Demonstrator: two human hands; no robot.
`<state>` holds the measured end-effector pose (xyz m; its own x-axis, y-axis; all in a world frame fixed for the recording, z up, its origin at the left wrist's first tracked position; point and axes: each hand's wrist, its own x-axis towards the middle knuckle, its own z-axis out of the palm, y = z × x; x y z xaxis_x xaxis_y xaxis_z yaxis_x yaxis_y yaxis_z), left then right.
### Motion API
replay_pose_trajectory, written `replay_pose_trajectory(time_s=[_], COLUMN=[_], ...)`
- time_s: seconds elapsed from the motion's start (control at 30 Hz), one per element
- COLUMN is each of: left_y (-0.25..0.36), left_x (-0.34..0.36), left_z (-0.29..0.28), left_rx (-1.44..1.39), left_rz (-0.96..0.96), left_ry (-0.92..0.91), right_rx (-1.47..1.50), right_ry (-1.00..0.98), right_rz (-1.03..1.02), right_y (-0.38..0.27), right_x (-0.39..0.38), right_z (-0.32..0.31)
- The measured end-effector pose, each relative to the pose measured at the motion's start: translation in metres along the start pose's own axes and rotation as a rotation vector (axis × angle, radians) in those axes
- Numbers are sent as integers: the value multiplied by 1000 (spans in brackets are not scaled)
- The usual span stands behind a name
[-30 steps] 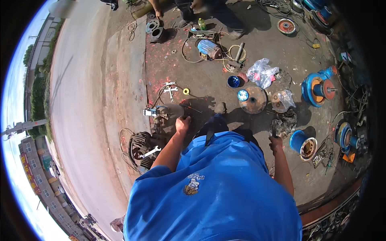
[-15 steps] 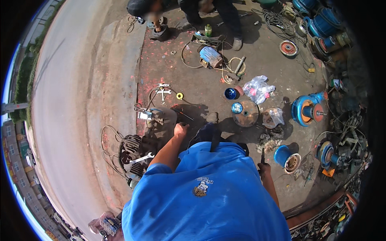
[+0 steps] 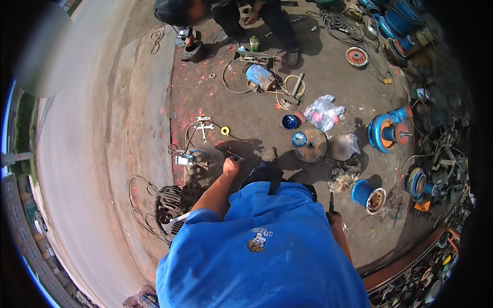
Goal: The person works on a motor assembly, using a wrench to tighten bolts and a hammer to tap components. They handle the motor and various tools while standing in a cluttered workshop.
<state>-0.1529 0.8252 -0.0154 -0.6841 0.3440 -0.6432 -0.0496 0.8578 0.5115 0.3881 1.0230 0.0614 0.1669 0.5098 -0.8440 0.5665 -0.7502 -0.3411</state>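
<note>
My left hand (image 3: 231, 165) is closed in front of my left hip, fingers curled; whether they hold something is hidden. Just beyond it a thin dark rod-like tool (image 3: 230, 153) appears to lie on the ground. Low at my right side, my right hand (image 3: 334, 219) is closed around a dark-handled tool (image 3: 332, 203), whose kind I cannot make out. Its upper end points toward a dirty, matted rag-like bundle (image 3: 343, 176) on the ground. Close by on the right lies a blue cylindrical housing (image 3: 367, 196). Neither hand touches it.
A motor with exposed fins (image 3: 172, 203) and cables stand at my left, a wrench (image 3: 179, 217) on it. Ahead are a round metal plate (image 3: 311, 146), a blue paint cup (image 3: 290, 121), wrenches (image 3: 204, 127) and a blue motor (image 3: 260, 77). A blue pump (image 3: 386, 131) stands right. Co-workers (image 3: 226, 15) crouch at far side.
My view has shifted, so most of the ground slides slightly left. My right hand has drawn back a little with its tool. At the far side, a co-worker's hand now shows more clearly.
</note>
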Motion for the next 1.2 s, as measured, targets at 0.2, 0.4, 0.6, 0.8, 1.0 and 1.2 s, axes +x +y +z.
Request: replay_pose_trajectory(time_s=[0.2, 0.4, 0.6, 0.8, 1.0, 1.2], left_y=[-25, -17, 21, 38, 98, 118], left_x=[41, 23, 0, 29, -5, -37], left_z=[15, 11, -6, -4, 16, 30], left_rx=[-72, -289, 84, -80, -151, -195], left_rz=[12, 36, 258, 87, 57, 111], left_ry=[-68, -182, -284, -229, -215, -235], right_rx=[25, -357, -216, -165, -163, -123], right_ry=[44, 171, 212, 157, 172, 210], right_rz=[3, -31, 25, 55, 104, 116], right_y=[31, -28, -5, 29, 62, 66], right_x=[8, -39, -38, -16, -2, 20], right_z=[-6, -17, -16, -12, -29, -40])
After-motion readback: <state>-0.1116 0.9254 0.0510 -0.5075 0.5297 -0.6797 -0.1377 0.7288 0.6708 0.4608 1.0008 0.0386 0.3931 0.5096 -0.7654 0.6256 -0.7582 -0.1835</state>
